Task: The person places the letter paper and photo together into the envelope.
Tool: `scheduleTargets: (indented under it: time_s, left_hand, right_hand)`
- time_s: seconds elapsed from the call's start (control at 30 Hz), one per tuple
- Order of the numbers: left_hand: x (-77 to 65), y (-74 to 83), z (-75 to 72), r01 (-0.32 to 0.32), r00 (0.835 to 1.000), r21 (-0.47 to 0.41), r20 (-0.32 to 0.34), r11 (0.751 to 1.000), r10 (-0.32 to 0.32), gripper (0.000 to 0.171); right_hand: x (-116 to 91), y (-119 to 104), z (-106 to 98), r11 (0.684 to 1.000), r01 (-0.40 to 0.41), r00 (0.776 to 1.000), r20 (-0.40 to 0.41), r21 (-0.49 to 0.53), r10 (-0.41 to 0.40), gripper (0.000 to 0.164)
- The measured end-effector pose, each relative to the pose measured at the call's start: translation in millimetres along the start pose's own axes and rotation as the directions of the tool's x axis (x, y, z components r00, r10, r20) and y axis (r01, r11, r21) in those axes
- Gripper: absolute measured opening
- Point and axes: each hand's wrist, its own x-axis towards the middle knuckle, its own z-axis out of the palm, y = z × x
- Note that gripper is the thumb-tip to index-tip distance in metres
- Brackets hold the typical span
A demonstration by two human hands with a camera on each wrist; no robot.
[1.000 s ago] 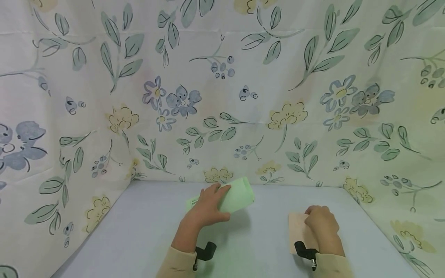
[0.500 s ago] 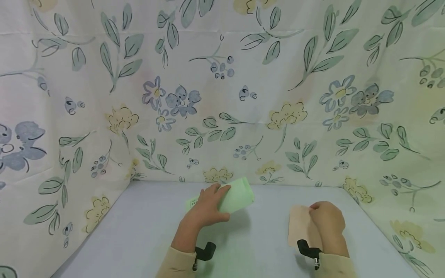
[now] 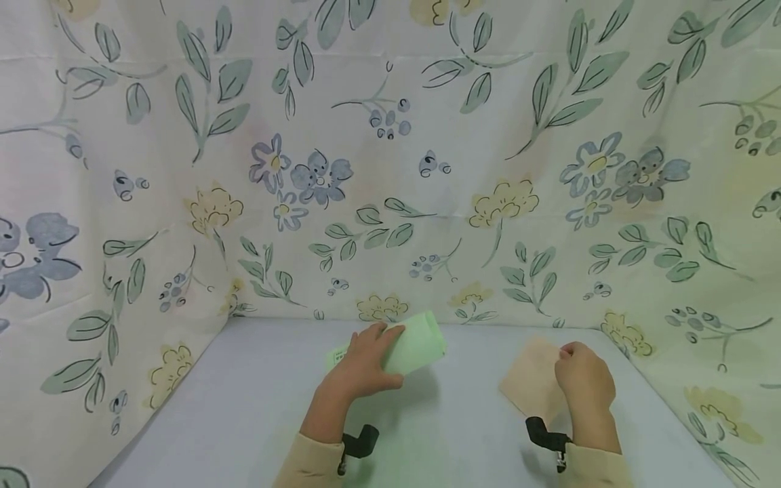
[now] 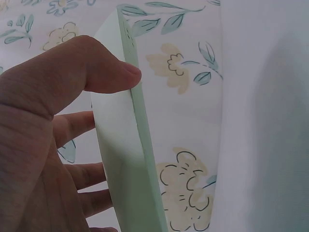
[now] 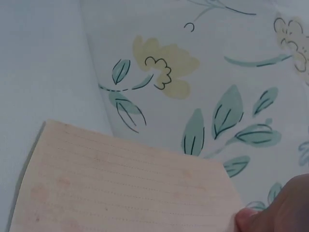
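Observation:
In the head view my left hand [image 3: 364, 366] holds a light green flat packet [image 3: 422, 342] tilted above the table. The left wrist view shows the thumb on its narrow edge and fingers behind its broad side; small dark print marks one end. Whether it is a box or a thick pad I cannot tell. To the right, my right hand [image 3: 587, 379] pinches a beige sheet of lined paper [image 3: 532, 381] by its edge. Faint dotted lines and brownish spots cover the paper [image 5: 125, 179] in the right wrist view. The sheet stands askew, one corner pointing left.
A pale table [image 3: 244, 407] lies under both hands. White cloth [image 3: 390, 257] with flowers and leaves hangs behind the table and along both sides. Black wrist mounts [image 3: 361, 442] sit at both beige sleeves.
My right hand has moved away from me and slightly right, taking the paper along. The sheet has turned from nearly upright to slanted. My left hand and the green packet have stayed put.

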Motion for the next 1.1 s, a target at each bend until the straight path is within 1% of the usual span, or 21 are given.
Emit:
scheduleTargets:
  time_s: [0.17,0.27,0.43,0.57,0.73,0.9,1.1]
  left_hand:
    - [-0.8,-1.1,1.2,-0.008,1.000,-0.011,-0.006,1.000,0.008,0.088]
    - [-0.9,-2.0,2.2,-0.014,1.000,-0.013,-0.019,1.000,0.013,0.087]
    - [-0.5,-2.5,3.2,-0.011,1.000,-0.003,-0.021,1.000,0.011,0.088]
    - [-0.2,-2.6,3.1,-0.009,1.000,-0.004,-0.015,1.000,0.009,0.088]
    - [0.2,-2.5,3.1,-0.006,1.000,-0.008,-0.009,1.000,0.006,0.089]
    - [0.3,-1.6,2.7,0.000,1.000,-0.009,-0.008,1.000,0.000,0.089]
    - [0.0,-0.6,1.8,0.005,1.000,-0.005,-0.004,1.000,-0.005,0.089]
  right_hand:
    - [-0.9,-0.6,-2.2,0.999,-0.039,0.998,0.042,0.004,0.039,0.030]
    - [-1.8,-1.5,-3.2,0.999,-0.040,0.997,0.065,0.001,0.040,0.034]
    - [-2.9,-2.1,-4.4,0.999,-0.033,0.996,0.078,-0.004,0.033,0.035]
    - [-2.4,-2.3,-5.6,0.999,-0.044,0.996,0.075,-0.017,0.045,0.036]
    - [-1.0,0.2,-5.7,0.993,-0.101,0.993,0.060,-0.060,0.105,0.033]
    - [2.2,3.1,-4.3,0.978,-0.174,0.980,0.074,-0.115,0.183,0.030]
    - [3.5,4.6,-5.9,0.967,-0.212,0.971,0.082,-0.144,0.225,0.029]
